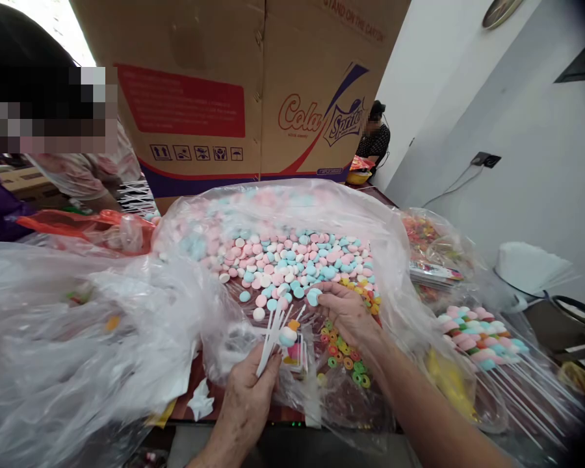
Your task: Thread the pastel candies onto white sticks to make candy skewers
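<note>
My left hand [254,382] is closed round a bundle of thin white sticks [272,335]. One of them carries a few candies [289,335], white, blue and orange, near its tip. To the right, my right hand [344,311] pinches a light blue round candy [313,297] between thumb and fingers, just above the bundle's level. Behind both hands lies a heap of pink, blue and white round candies [292,260] in an opened clear plastic bag [390,240]. Colourful ring candies [344,354] lie below my right wrist, and yellow and orange ones beside the heap.
A large cardboard box [263,97] stands behind the heap. Finished candy skewers [485,338] lie at the right. Crumpled clear plastic [78,351] covers the left side, near a red bag [92,227]. One person [88,175] is at the left, another [377,140] farther back.
</note>
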